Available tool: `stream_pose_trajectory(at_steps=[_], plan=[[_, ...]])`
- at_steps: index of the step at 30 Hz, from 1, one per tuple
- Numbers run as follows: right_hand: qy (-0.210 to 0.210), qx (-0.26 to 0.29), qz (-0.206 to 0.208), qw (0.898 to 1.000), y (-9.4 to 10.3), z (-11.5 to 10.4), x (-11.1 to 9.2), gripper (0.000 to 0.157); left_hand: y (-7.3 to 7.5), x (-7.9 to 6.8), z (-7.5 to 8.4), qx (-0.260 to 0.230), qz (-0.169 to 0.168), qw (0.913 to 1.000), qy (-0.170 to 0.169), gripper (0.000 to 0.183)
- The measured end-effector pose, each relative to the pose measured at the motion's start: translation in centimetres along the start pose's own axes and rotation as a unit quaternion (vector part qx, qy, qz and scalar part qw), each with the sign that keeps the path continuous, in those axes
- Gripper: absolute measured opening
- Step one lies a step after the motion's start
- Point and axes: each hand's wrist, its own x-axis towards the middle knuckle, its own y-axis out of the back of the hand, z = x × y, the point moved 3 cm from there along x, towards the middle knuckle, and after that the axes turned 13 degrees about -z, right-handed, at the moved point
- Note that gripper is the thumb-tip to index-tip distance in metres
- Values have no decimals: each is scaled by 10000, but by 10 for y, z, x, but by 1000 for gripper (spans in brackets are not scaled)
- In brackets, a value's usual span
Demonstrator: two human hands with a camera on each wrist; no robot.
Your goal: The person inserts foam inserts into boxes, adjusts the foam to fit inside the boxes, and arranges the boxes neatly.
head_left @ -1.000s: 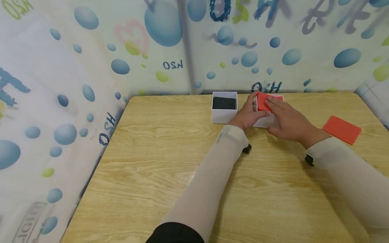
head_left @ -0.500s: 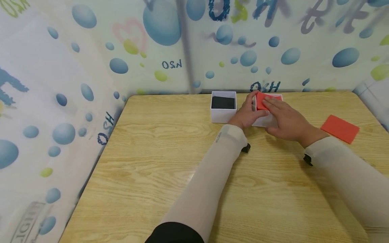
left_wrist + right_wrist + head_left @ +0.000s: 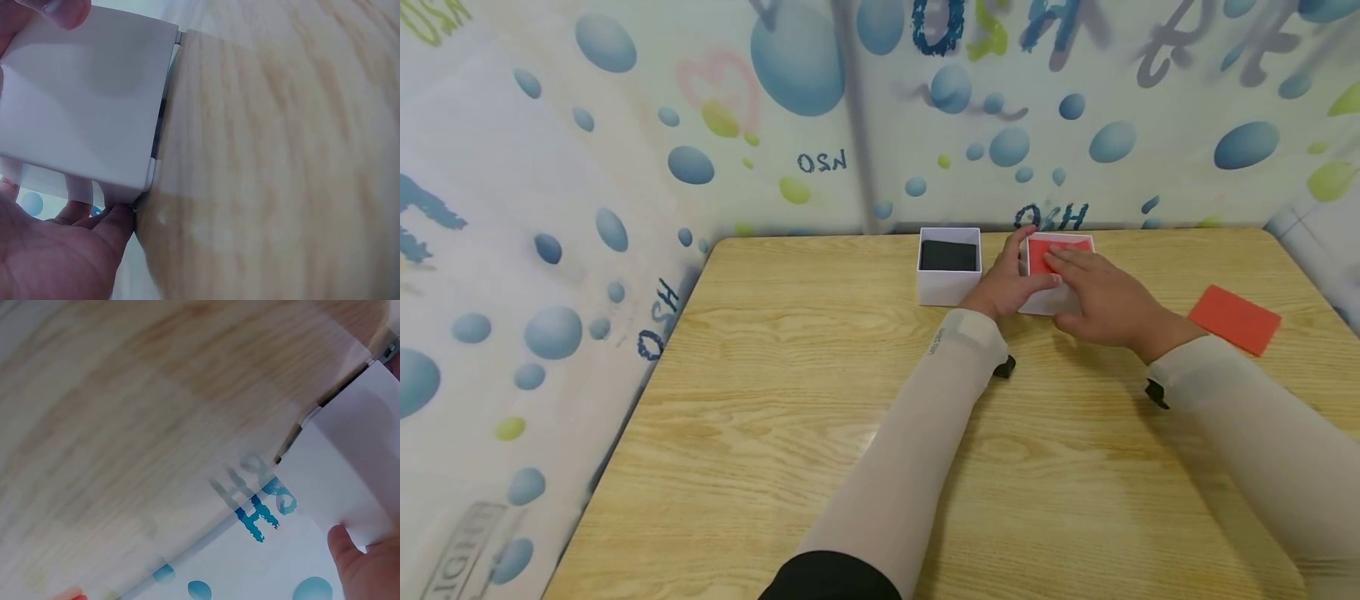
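Note:
A white open-topped box (image 3: 1047, 302) stands near the table's back edge with a flat red piece (image 3: 1040, 250) inside, level close to its rim. My left hand (image 3: 1003, 287) grips this box at its left side, its thumb along the front wall; in the left wrist view the left fingers (image 3: 119, 228) curl at the box's edge. My right hand (image 3: 1108, 302) lies over the box, its straight fingers pressing on the red piece and hiding part of it. In the right wrist view, a digit (image 3: 340, 547) touches the white wall (image 3: 337, 475).
A second white box (image 3: 949, 289), with a black piece (image 3: 949, 256) inside, stands just left of my left hand. A loose red rectangular sheet (image 3: 1235, 320) lies on the wooden table (image 3: 737, 417) to the right. A patterned backdrop (image 3: 910, 108) rises behind the table.
The red piece has sunk lower and flatter in the box under my right fingers. Both hands keep nearly the same place; the head view shifts slightly.

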Motion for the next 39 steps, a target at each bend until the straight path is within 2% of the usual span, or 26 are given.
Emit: stream_pose_trajectory(at_steps=[9,17,24,39], plan=[[-25,34,335,9994,-4,1,-1,86,-1,-1,0,-65,79,9999,82,88],[0,-242,560,9981,-5,-1,-1,69,-2,-1,-1,-12,140,9997,199,87],[-122,-328,257,9991,-3,-2,0,69,-2,-2,0,50,171,9996,201,88],[-289,-141,-222,9992,4,-3,3,70,0,-1,-1,42,114,9998,130,88]])
